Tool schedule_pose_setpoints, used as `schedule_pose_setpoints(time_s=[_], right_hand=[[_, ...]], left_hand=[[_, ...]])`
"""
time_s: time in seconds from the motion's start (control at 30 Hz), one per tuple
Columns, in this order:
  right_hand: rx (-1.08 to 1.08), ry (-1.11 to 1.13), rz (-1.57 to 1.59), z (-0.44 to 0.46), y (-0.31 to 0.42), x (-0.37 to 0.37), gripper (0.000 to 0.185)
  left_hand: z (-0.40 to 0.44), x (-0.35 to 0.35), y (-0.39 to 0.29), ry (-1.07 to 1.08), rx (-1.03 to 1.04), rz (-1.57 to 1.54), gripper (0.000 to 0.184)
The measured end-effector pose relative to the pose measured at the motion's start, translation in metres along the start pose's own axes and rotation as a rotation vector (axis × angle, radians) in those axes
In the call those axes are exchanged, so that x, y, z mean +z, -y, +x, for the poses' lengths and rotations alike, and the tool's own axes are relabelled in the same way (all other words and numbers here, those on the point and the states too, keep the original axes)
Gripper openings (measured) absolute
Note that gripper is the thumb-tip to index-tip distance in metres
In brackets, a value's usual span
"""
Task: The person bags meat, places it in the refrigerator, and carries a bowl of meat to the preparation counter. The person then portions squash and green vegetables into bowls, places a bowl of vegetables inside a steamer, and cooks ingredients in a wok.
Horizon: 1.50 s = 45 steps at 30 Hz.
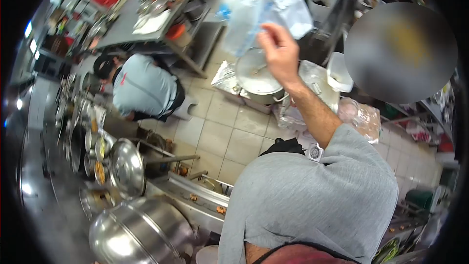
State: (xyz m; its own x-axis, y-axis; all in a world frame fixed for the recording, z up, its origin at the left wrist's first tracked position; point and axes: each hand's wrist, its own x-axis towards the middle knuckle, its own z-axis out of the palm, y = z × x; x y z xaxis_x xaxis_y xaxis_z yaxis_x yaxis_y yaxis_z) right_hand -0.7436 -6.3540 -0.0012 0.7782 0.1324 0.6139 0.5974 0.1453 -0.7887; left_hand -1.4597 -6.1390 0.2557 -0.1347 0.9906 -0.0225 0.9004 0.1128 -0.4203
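Note:
My right hand [279,56] is raised at the end of my outstretched arm. Its fingers are bent, with a gap between them, and I see nothing held in it. In the view it overlaps the right edge of a large pot [257,76] with a pale lid; whether they touch I cannot tell. Above the pot hang translucent plastic bags [244,17]. A white plastic tub [339,72] stands to the right of my wrist. Below it, something pinkish in clear plastic [349,111] lies on cardboard. My left hand is out of sight.
A person in a grey-blue shirt [144,85] bends forward on a small stool [185,106] at left. Behind is a steel table [119,34] with a lower shelf. A big steel vessel [141,234] and a steel lid [127,166] stand lower left. Tiled floor [212,132] lies between.

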Motion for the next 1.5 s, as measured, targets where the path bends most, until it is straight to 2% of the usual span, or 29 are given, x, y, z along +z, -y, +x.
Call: schedule_pose_setpoints(time_s=[0.1, 0.13, 0.17, 0.2, 0.3, 0.37, 0.4, 0.47, 0.5, 0.53, 0.6, 0.63, 0.87, 1.03, 1.07, 1.1, 1.17, 1.2, 1.23, 1.27, 1.3, 1.33, 1.4, 1.43, 1.5], right_hand=[[-0.179, -0.436, -0.410, 0.029, -0.039, -0.102, 0.017], [-0.141, -0.488, -0.477, 0.038, -0.057, -0.133, 0.019], [-0.009, -0.533, -0.499, 0.045, -0.074, -0.161, 0.024], [-0.010, -0.563, -0.648, 0.053, -0.095, -0.187, 0.031], [0.064, -0.509, -0.754, 0.082, -0.169, -0.250, 0.037], [0.354, -0.263, -0.990, 0.100, -0.185, -0.268, 0.037], [0.350, -0.271, -0.983, 0.109, -0.195, -0.276, 0.037], [0.580, 0.028, -0.846, 0.123, -0.215, -0.292, 0.035], [0.534, 0.065, -0.834, 0.125, -0.229, -0.297, 0.031], [0.532, 0.066, -0.833, 0.125, -0.234, -0.301, 0.031], [0.238, 0.029, -0.772, 0.122, -0.241, -0.304, 0.028], [0.196, -0.033, -0.654, 0.120, -0.236, -0.305, 0.027], [0.094, -0.047, -0.492, 0.114, -0.196, -0.309, 0.026], [0.170, 0.018, -0.452, 0.110, -0.185, -0.309, 0.026], [0.189, 0.006, -0.401, 0.111, -0.192, -0.311, 0.025], [0.206, -0.009, -0.350, 0.110, -0.197, -0.312, 0.024], [0.251, -0.026, -0.310, 0.107, -0.206, -0.313, 0.023], [0.297, -0.046, -0.271, 0.108, -0.209, -0.312, 0.023], [0.283, -0.075, -0.226, 0.104, -0.209, -0.309, 0.023], [0.258, -0.048, -0.274, 0.104, -0.209, -0.310, 0.025], [0.227, -0.033, -0.267, 0.105, -0.203, -0.306, 0.025], [0.200, -0.019, -0.261, 0.104, -0.197, -0.300, 0.026], [0.220, -0.028, -0.248, 0.104, -0.175, -0.288, 0.024], [0.234, -0.031, -0.261, 0.103, -0.167, -0.287, 0.023], [0.227, -0.036, -0.305, 0.106, -0.153, -0.286, 0.021]], left_hand=[[0.014, -0.013, -0.027, -0.095, 0.090, -0.211, 0.043], [0.019, -0.017, -0.035, -0.120, 0.137, -0.304, 0.044], [0.028, -0.020, -0.042, -0.149, 0.198, -0.405, 0.044], [0.041, -0.023, -0.052, -0.175, 0.286, -0.518, 0.045], [0.067, -0.028, -0.099, -0.216, 0.535, -0.714, 0.046], [0.022, -0.053, -0.168, -0.249, 0.625, -0.627, 0.052], [-0.017, -0.072, -0.210, -0.260, 0.625, -0.631, 0.052], [-0.091, -0.101, -0.281, -0.127, 0.534, -0.689, 0.044], [-0.100, -0.103, -0.293, -0.131, 0.534, -0.691, 0.044], [-0.106, -0.100, -0.303, -0.116, 0.594, -0.718, 0.047], [-0.117, -0.098, -0.318, -0.097, 0.644, -0.746, 0.050], [-0.123, -0.097, -0.323, -0.112, 0.660, -0.709, 0.050], [-0.141, -0.092, -0.344, -0.110, 0.653, -0.688, 0.050], [-0.150, -0.081, -0.377, -0.117, 0.729, -0.811, 0.047], [-0.153, -0.071, -0.397, -0.241, 0.870, -0.857, 0.045], [-0.167, -0.070, -0.425, -0.265, 0.879, -0.847, 0.044], [-0.193, -0.065, -0.492, -0.168, 1.071, -1.025, 0.041], [-0.197, -0.056, -0.525, -0.018, 1.075, -1.031, 0.039], [-0.212, -0.049, -0.561, -0.038, 1.192, -1.037, 0.039], [-0.220, -0.032, -0.599, 0.115, 1.259, -1.119, 0.038], [-0.237, -0.022, -0.633, 0.036, 1.434, -1.111, 0.037], [-0.250, -0.008, -0.663, 0.095, 1.542, -1.123, 0.038], [-0.287, -0.009, -0.698, 0.333, 1.637, -1.064, 0.040], [-0.297, -0.006, -0.711, 0.345, 1.643, -1.056, 0.040], [-0.312, 0.002, -0.732, 0.193, 1.822, -0.984, 0.043]])
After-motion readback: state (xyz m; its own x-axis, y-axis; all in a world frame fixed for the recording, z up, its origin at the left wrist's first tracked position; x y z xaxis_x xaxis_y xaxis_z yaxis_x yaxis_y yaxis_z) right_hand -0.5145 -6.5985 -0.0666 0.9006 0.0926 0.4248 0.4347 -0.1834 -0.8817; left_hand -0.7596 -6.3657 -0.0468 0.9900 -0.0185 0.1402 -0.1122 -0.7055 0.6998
